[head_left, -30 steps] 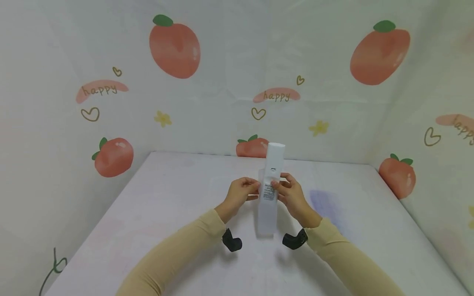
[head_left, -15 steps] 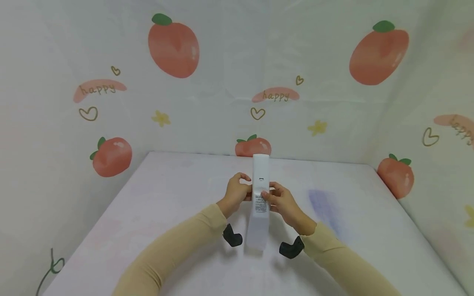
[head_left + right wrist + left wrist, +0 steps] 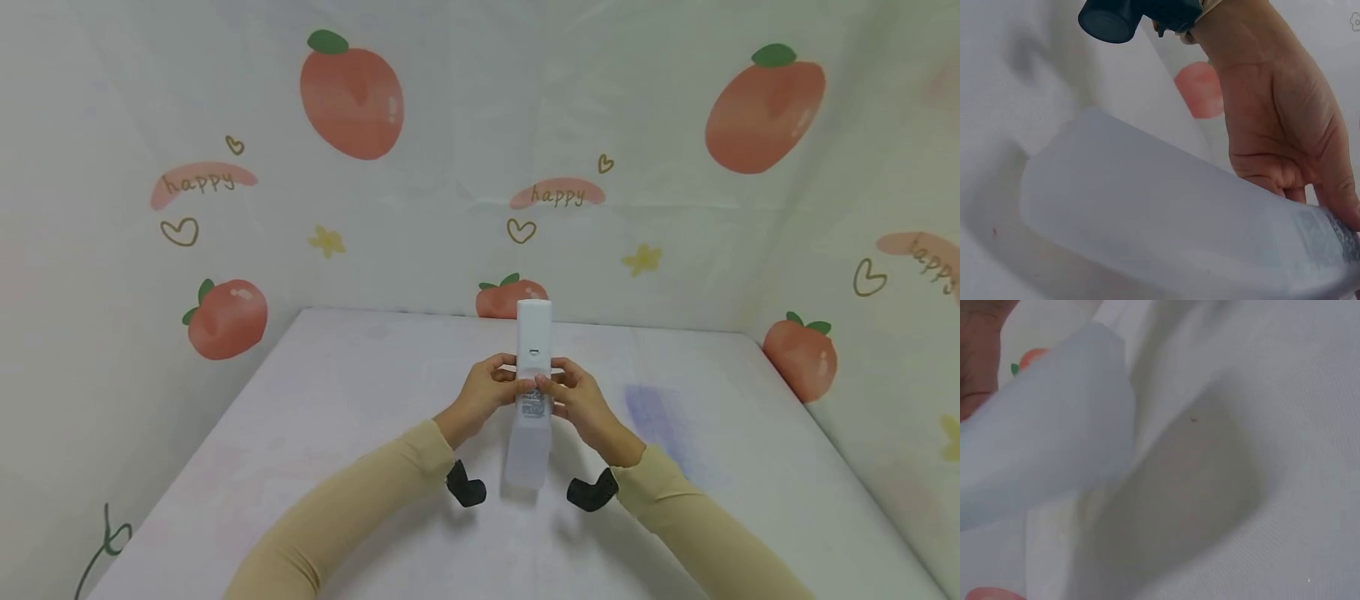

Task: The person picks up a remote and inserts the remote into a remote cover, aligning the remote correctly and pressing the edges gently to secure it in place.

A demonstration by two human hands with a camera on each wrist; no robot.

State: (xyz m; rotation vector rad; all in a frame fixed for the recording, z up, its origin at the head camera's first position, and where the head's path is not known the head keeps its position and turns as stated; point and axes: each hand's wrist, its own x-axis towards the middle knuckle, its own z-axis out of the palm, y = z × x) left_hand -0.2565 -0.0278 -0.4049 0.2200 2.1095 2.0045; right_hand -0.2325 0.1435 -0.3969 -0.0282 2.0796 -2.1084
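I wear plain beige long sleeves, my left sleeve (image 3: 352,508) toward 7 o'clock in the head view and my right sleeve (image 3: 708,517) between 4 and 5, the cloth smooth with a few soft creases. By each cuff sits a small, black, bent device — the left device (image 3: 468,487) at 6 o'clock, the right device (image 3: 591,493) at 5. In the right wrist view, a dark, blue-tinged barrel (image 3: 1110,22) shows at 11 o'clock — stubby and round-ended.
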